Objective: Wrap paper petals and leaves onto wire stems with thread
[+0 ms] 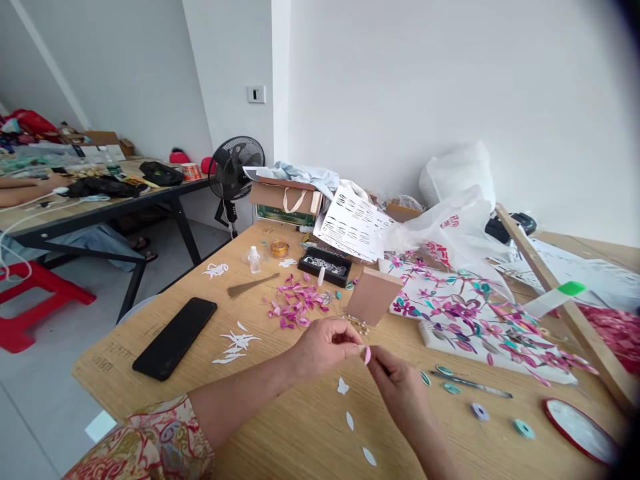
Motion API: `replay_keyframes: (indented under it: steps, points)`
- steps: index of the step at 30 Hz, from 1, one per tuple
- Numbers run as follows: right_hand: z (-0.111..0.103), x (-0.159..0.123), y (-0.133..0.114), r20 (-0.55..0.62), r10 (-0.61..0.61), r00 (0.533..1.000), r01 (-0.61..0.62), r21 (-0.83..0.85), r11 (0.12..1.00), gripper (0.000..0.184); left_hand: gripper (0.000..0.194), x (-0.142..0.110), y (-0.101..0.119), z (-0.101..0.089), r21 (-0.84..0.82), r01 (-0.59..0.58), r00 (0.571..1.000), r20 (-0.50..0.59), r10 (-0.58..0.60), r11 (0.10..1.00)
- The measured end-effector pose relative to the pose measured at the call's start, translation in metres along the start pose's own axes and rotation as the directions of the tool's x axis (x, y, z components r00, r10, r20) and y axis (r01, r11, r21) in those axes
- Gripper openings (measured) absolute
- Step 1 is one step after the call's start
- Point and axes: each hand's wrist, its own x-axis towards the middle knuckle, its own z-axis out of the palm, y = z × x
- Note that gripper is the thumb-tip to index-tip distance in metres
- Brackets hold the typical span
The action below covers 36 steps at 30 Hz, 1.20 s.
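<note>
Petal [367, 356] held up over the surface [285, 440] between left hand [323, 345] and right hand [404, 389]
Their fingertips meet at it, pinching its edges. Three white cutouts [349, 421] lie on the near side; beyond the hands, a pink heap [296, 305] sits near a block [373, 298], with a phone [175, 339] off to the left.

Desk [280, 437]: wood-grain top, smooth, low sheen. Phone [175, 338], near left edge: smooth, dark face. Block [373, 297], inward from far edge: plain wood, matt. Bag [470, 223], toward far right corner: thin translucent plastic, creased, slightly glossy. Pink petal [367, 355]: smooth, matt.
</note>
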Motion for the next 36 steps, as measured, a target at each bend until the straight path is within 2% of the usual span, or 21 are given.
replay_keyframes:
  steps: [4, 8, 10, 12, 14, 16, 18, 21, 24, 26, 30, 33, 36]
  points:
    - [0.013, -0.026, -0.015, 0.030, -0.046, 0.999, 0.045, 0.008, 0.999, 0.034, 0.010, 0.006, -0.008, 0.003, 0.042, -0.002, 0.998, -0.059, 0.005, 0.999]
    - [0.003, -0.038, -0.031, 0.037, -0.107, 0.994, 0.109, -0.053, 0.993, 0.031, 0.009, 0.009, -0.012, 0.006, 0.222, -0.058, 0.996, -0.056, 0.072, 0.973]
    - [-0.011, -0.035, -0.037, 0.005, -0.144, 0.990, 0.143, -0.112, 0.983, 0.030, 0.010, 0.007, -0.012, 0.007, 0.316, -0.132, 0.990, 0.002, 0.138, 0.940]
    - [-0.029, -0.026, -0.039, -0.047, -0.166, 0.985, 0.155, -0.181, 0.971, 0.031, 0.011, 0.005, -0.010, 0.007, 0.350, -0.222, 0.975, 0.107, 0.196, 0.910]
    - [-0.044, -0.011, -0.037, -0.090, -0.139, 0.986, 0.113, -0.244, 0.963, 0.031, 0.011, 0.002, -0.005, 0.007, 0.317, -0.284, 0.950, 0.219, 0.222, 0.905]
    - [-0.050, 0.005, -0.029, -0.110, -0.085, 0.990, 0.057, -0.240, 0.969, 0.031, 0.011, -0.002, 0.000, 0.006, 0.237, -0.274, 0.938, 0.279, 0.205, 0.932]
    - [-0.045, 0.016, -0.019, -0.093, -0.043, 0.995, 0.028, -0.156, 0.987, 0.030, 0.008, -0.003, 0.003, 0.005, 0.142, -0.180, 0.960, 0.242, 0.142, 0.973]
    - [-0.023, 0.016, -0.008, -0.026, -0.003, 1.000, 0.003, -0.019, 1.000, 0.032, 0.007, -0.002, 0.003, 0.003, 0.019, -0.023, 0.994, 0.107, 0.021, 1.000]
    - [0.003, 0.001, -0.009, -0.010, 0.009, 1.000, -0.008, 0.045, 0.999, 0.035, 0.009, 0.003, -0.001, 0.002, -0.045, 0.020, 1.000, 0.006, -0.019, 0.999]
    - [0.014, -0.012, -0.014, -0.022, 0.005, 1.000, -0.004, 0.068, 0.998, 0.036, 0.010, 0.006, -0.004, 0.001, -0.020, 0.007, 1.000, -0.031, -0.007, 1.000]
    - [0.016, -0.032, -0.026, -0.064, -0.038, 0.997, 0.041, 0.056, 0.998, 0.034, 0.010, 0.010, -0.011, 0.004, 0.205, -0.074, 0.994, -0.062, 0.088, 0.976]
    - [0.001, -0.037, -0.034, -0.083, -0.093, 0.992, 0.089, -0.046, 0.995, 0.033, 0.013, 0.010, -0.016, 0.007, 0.343, -0.179, 0.982, 0.003, 0.189, 0.922]
    - [-0.024, -0.029, -0.038, -0.111, -0.125, 0.986, 0.107, -0.162, 0.981, 0.031, 0.013, 0.008, -0.016, 0.007, 0.407, -0.302, 0.953, 0.137, 0.269, 0.862]
